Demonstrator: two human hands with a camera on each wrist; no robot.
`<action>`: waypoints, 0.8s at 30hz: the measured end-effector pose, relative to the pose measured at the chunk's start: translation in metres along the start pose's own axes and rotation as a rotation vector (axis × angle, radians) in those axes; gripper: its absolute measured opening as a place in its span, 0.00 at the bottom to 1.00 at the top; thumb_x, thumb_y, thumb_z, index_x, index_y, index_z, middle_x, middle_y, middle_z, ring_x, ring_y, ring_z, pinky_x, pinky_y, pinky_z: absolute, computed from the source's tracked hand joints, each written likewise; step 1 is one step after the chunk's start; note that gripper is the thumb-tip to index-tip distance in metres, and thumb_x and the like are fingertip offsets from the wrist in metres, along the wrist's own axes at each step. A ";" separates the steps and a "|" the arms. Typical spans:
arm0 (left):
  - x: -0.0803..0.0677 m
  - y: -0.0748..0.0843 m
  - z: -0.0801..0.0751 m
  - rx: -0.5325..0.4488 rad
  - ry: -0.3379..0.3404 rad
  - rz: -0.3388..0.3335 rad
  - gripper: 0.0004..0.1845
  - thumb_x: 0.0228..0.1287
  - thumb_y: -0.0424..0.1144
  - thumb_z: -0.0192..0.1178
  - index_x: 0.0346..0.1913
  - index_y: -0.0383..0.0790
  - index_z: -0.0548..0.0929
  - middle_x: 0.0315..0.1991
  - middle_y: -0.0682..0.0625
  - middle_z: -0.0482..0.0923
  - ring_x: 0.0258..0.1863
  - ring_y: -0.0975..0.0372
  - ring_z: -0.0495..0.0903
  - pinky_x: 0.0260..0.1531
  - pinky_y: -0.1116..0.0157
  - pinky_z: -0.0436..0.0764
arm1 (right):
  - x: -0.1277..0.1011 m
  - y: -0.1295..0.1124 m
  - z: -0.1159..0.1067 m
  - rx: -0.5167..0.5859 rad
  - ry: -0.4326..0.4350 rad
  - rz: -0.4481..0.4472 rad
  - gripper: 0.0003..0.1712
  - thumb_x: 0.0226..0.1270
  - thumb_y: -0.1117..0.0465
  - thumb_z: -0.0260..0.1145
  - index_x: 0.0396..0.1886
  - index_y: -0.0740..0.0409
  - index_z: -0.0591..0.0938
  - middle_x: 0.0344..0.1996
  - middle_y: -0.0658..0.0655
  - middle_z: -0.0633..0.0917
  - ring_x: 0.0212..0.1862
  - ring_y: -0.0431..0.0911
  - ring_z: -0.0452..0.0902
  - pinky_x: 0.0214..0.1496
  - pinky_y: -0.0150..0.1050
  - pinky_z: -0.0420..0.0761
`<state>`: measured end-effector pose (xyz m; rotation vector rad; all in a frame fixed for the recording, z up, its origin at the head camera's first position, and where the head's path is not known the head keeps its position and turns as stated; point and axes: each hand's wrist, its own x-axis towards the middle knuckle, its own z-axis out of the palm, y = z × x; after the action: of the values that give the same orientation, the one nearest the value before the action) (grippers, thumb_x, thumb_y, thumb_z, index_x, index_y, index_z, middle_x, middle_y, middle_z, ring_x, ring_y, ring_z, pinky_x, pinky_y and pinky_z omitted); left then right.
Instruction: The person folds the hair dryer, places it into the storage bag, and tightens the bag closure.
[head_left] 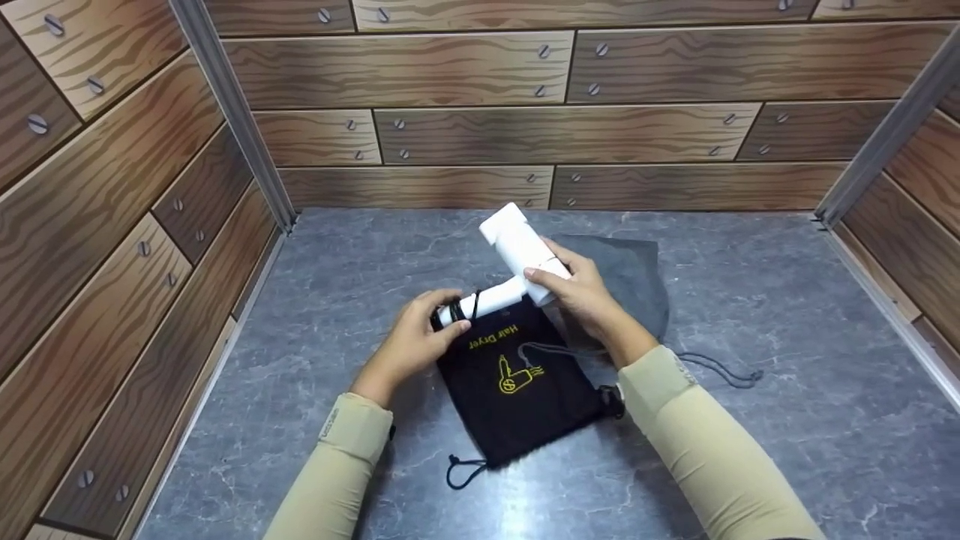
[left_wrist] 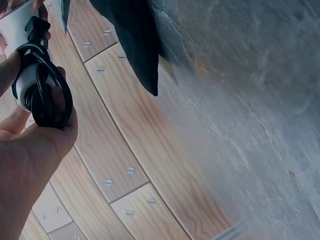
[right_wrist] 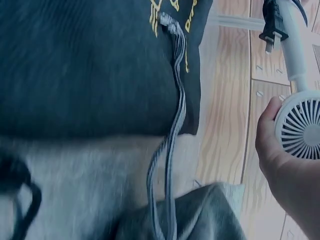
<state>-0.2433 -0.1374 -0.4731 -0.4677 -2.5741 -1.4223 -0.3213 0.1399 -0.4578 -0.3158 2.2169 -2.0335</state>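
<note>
A white hair dryer (head_left: 517, 244) is held above the table by both hands. My right hand (head_left: 581, 289) grips its barrel near the round vented end (right_wrist: 305, 127), thumb on top. Around the handle, my left hand (head_left: 420, 330) holds the lower end, where a black power cord (left_wrist: 47, 95) is wound in loops; its two-pin plug (right_wrist: 272, 32) shows in the right wrist view. Below lies a black drawstring pouch (head_left: 540, 405) with yellow "Hair Dryer" lettering and a dryer drawing. Partly behind my right hand a grey drawstring bag (head_left: 630, 277) lies flat.
The grey bag's cord (head_left: 720, 366) trails to the right, with another part across the black pouch. A black cord loop (head_left: 465, 472) sticks out at the pouch's near corner. Wood-patterned walls (head_left: 465, 135) enclose the grey marbled tabletop (head_left: 300, 405) at the back and sides.
</note>
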 end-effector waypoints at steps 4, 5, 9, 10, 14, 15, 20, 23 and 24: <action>0.000 0.003 0.002 -0.010 -0.023 0.007 0.25 0.67 0.36 0.73 0.66 0.34 0.83 0.61 0.39 0.85 0.61 0.50 0.82 0.69 0.49 0.77 | -0.002 0.002 -0.010 0.002 -0.036 0.007 0.43 0.70 0.59 0.74 0.82 0.49 0.68 0.66 0.67 0.79 0.43 0.45 0.83 0.40 0.37 0.88; 0.001 0.004 0.003 -0.012 -0.031 0.011 0.26 0.67 0.36 0.73 0.66 0.34 0.83 0.61 0.40 0.85 0.62 0.49 0.82 0.70 0.49 0.76 | -0.002 0.002 -0.013 0.004 -0.043 0.009 0.43 0.70 0.59 0.74 0.82 0.49 0.68 0.65 0.67 0.79 0.42 0.45 0.84 0.40 0.38 0.89; 0.002 0.007 0.005 -0.021 -0.061 0.026 0.27 0.68 0.37 0.73 0.67 0.32 0.82 0.63 0.39 0.84 0.65 0.49 0.81 0.72 0.49 0.74 | -0.006 0.002 -0.021 0.004 -0.068 0.022 0.44 0.70 0.59 0.75 0.82 0.48 0.68 0.62 0.67 0.80 0.40 0.46 0.84 0.38 0.42 0.89; 0.003 0.007 0.006 -0.019 -0.068 0.031 0.27 0.68 0.37 0.73 0.67 0.32 0.82 0.62 0.40 0.85 0.65 0.49 0.81 0.72 0.49 0.74 | -0.006 0.002 -0.023 -0.004 -0.076 0.022 0.44 0.70 0.59 0.75 0.82 0.48 0.68 0.62 0.66 0.80 0.40 0.45 0.84 0.37 0.41 0.89; 0.004 0.009 0.007 -0.002 -0.087 0.064 0.25 0.67 0.36 0.74 0.65 0.33 0.84 0.61 0.40 0.86 0.63 0.51 0.82 0.70 0.50 0.77 | -0.008 0.000 -0.028 -0.025 -0.113 0.028 0.44 0.70 0.60 0.74 0.83 0.48 0.68 0.61 0.66 0.80 0.40 0.45 0.83 0.35 0.41 0.88; 0.004 0.009 0.006 0.002 -0.095 0.071 0.25 0.67 0.36 0.74 0.64 0.33 0.84 0.61 0.40 0.86 0.62 0.51 0.83 0.70 0.51 0.77 | -0.009 -0.001 -0.030 -0.032 -0.122 0.025 0.44 0.70 0.60 0.74 0.83 0.49 0.67 0.61 0.66 0.80 0.41 0.45 0.83 0.36 0.41 0.88; 0.006 0.010 0.002 -0.037 -0.157 0.080 0.26 0.67 0.35 0.73 0.66 0.33 0.83 0.62 0.40 0.85 0.62 0.52 0.82 0.69 0.51 0.77 | -0.015 -0.003 -0.037 -0.080 -0.198 0.015 0.45 0.69 0.62 0.74 0.83 0.51 0.67 0.60 0.66 0.82 0.42 0.46 0.83 0.38 0.40 0.89; 0.007 0.008 -0.001 -0.079 -0.200 0.053 0.26 0.66 0.32 0.73 0.66 0.34 0.83 0.62 0.40 0.85 0.59 0.54 0.83 0.68 0.52 0.79 | -0.021 -0.001 -0.038 -0.116 -0.265 0.008 0.45 0.69 0.62 0.75 0.83 0.52 0.67 0.57 0.65 0.82 0.42 0.47 0.83 0.39 0.40 0.89; 0.007 0.008 -0.002 -0.090 -0.213 0.047 0.26 0.66 0.32 0.73 0.66 0.34 0.83 0.62 0.41 0.86 0.58 0.55 0.83 0.67 0.52 0.79 | -0.023 -0.001 -0.038 -0.124 -0.279 0.007 0.45 0.69 0.61 0.75 0.83 0.51 0.67 0.56 0.65 0.82 0.43 0.47 0.83 0.40 0.40 0.89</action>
<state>-0.2472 -0.1336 -0.4643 -0.7250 -2.6461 -1.5550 -0.3071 0.1822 -0.4548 -0.5650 2.1676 -1.7282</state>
